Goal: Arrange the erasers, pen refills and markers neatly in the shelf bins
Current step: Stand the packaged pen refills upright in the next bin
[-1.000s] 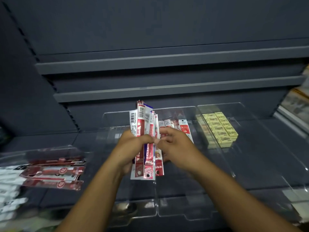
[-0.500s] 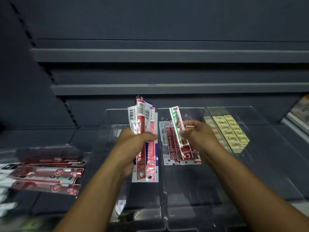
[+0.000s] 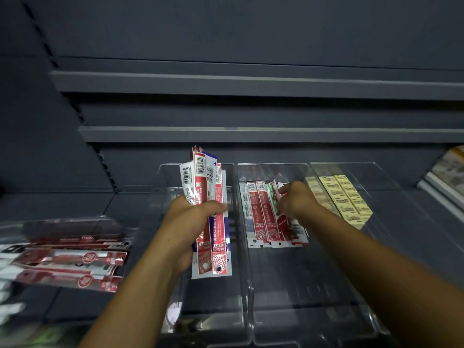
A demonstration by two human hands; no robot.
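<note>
My left hand (image 3: 190,222) grips an upright bundle of red and white pen refill packets (image 3: 206,197) over the left clear bin (image 3: 241,285). In the middle clear bin (image 3: 313,285) a row of refill packets (image 3: 263,217) lies flat. My right hand (image 3: 296,199) reaches into that bin and pinches a green-striped packet (image 3: 273,194), laying it down at the right end of the row. Yellow erasers (image 3: 349,199) lie in rows in the right clear bin (image 3: 391,197).
A clear bin at the far left (image 3: 62,222) holds red refill packets (image 3: 75,259) lying sideways. Two dark shelf ledges (image 3: 251,134) run across above the bins. Some printed goods (image 3: 449,169) sit at the right edge.
My right hand took one green-striped packet from the bundle, carried it right over the middle bin, and has lowered it onto the row. The left hand has kept the bundle upright.
</note>
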